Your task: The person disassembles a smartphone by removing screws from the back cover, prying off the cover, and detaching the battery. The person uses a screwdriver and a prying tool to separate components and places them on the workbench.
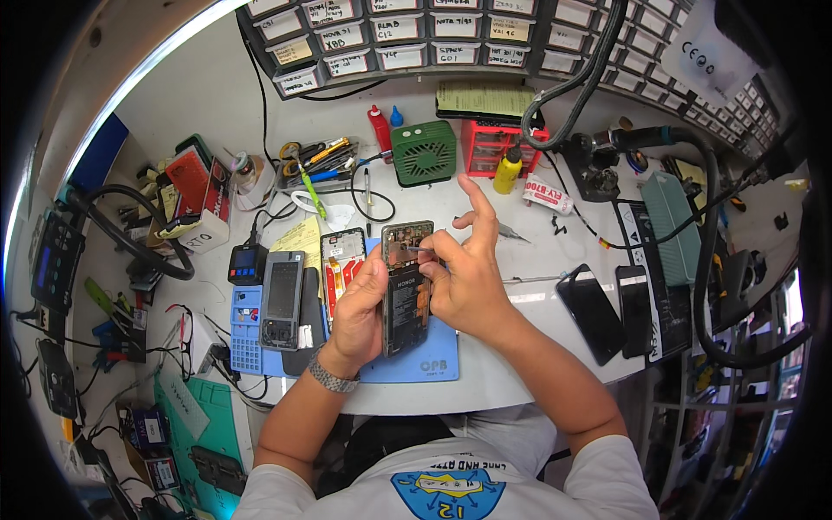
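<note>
Opened phone [406, 316] held at the centre of the frame

From where I stand, the phone is upright in the middle of the frame, its back off, a black battery [406, 303] filling the lower part and bare circuitry showing above it. The left hand [360, 308] clasps its left edge, thumb lying along the side; a metal-banded watch [333, 371] circles that wrist. The right hand [468, 277] comes in from the right, thumb and forefinger pinching a slim grey piece [419, 250] over the upper half of the phone, while another finger points up, well away from the pinch. I can't make out exactly what that piece is.

Under the hands lies a blue mat [438, 351]; whether the phone touches it, I can't tell. Just left of centre, a second phone frame [344, 247] shows red strips, and a grey handset [282, 290] lies farther left. Two dark phones, one tilted [592, 312] and one straighter [635, 308], lie right of centre. A green fan box [423, 154] stands at upper centre, with red drawers [485, 146] and a yellow bottle [508, 176] to its right. Rows of labelled bins [394, 43] run along the top.
</note>
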`<state>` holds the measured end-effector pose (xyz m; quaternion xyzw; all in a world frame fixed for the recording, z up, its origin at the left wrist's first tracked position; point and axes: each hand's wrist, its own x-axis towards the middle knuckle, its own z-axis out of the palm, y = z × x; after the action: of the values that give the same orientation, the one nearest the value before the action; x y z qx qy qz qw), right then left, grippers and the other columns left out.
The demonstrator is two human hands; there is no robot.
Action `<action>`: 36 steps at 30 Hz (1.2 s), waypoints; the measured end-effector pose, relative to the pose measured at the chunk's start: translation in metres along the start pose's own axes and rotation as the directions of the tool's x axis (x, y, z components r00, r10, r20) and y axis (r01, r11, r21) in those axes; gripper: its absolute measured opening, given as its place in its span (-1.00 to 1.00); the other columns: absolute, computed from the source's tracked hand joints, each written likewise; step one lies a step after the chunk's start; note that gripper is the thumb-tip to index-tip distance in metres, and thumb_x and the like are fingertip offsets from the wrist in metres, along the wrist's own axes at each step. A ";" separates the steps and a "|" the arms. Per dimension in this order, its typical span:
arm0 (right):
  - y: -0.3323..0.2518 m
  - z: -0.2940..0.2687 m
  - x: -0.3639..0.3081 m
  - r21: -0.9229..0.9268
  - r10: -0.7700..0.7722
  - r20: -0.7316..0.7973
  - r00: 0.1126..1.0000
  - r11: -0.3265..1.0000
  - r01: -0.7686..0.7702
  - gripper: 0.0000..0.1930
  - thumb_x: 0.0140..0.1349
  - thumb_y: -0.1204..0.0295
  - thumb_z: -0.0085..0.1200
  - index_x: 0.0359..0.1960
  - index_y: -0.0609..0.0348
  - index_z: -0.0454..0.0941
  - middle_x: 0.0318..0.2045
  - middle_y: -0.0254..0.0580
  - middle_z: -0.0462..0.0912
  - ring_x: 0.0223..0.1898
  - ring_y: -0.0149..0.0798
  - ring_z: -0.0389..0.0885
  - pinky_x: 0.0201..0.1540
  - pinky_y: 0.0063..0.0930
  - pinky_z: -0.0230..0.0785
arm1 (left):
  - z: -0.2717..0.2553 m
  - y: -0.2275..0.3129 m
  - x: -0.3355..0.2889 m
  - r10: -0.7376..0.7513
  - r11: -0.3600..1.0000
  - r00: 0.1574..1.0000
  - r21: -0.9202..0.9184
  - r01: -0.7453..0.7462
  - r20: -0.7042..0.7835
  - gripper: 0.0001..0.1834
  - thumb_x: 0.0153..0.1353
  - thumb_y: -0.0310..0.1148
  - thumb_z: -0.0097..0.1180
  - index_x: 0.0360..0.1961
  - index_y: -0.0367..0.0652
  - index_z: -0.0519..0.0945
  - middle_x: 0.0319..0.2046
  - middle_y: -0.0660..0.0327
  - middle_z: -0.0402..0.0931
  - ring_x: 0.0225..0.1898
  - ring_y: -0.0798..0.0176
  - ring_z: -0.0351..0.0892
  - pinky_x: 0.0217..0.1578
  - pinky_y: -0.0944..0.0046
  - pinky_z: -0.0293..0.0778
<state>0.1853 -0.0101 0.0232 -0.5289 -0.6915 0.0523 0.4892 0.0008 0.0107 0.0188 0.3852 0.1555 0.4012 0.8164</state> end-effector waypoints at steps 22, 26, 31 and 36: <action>-0.009 0.010 -0.006 0.150 -0.023 -0.104 0.994 0.988 0.038 -0.80 0.11 0.60 0.39 -0.22 0.08 0.78 0.64 0.29 0.02 0.09 0.03 0.38 0.28 -0.11 0.31 | 0.000 -0.003 0.000 0.020 0.999 1.000 -0.045 -0.020 -0.013 -0.48 0.76 -0.05 -0.35 0.46 -0.17 0.34 0.29 0.05 0.53 0.37 0.17 0.56 0.41 0.09 0.50; -0.009 0.012 -0.009 0.144 -0.014 -0.112 0.994 0.989 0.030 -0.78 0.09 0.64 0.37 -0.22 0.09 0.79 0.64 0.31 0.03 0.09 0.03 0.38 0.29 -0.12 0.31 | 0.002 -0.003 -0.002 -0.045 0.997 0.999 -0.068 0.044 -0.017 -0.44 0.77 -0.02 -0.36 0.47 -0.20 0.37 0.30 0.04 0.54 0.37 0.16 0.56 0.41 0.08 0.50; -0.008 0.009 -0.007 0.118 -0.022 -0.072 0.997 0.993 0.030 -0.70 0.03 0.76 0.29 -0.24 0.09 0.76 0.63 0.33 -0.01 0.09 -0.01 0.41 0.07 -0.31 0.49 | -0.006 -0.010 -0.003 -0.089 0.988 0.996 -0.122 0.090 0.011 -0.41 0.78 -0.03 -0.41 0.49 -0.24 0.36 0.30 0.04 0.55 0.35 0.18 0.58 0.41 0.09 0.49; -0.006 0.013 -0.008 0.139 -0.004 -0.031 1.000 0.990 0.009 -0.67 0.02 0.82 0.24 -0.25 0.10 0.71 0.63 0.31 -0.07 0.08 -0.03 0.41 -0.02 -0.38 0.58 | 0.001 -0.008 -0.002 -0.091 0.994 0.996 -0.068 0.089 -0.017 -0.40 0.78 -0.04 -0.43 0.49 -0.26 0.37 0.30 0.03 0.54 0.35 0.18 0.58 0.40 0.10 0.50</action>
<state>0.1716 -0.0128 0.0147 -0.4919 -0.6804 0.0909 0.5356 0.0040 0.0052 0.0135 0.3460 0.1672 0.3729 0.8446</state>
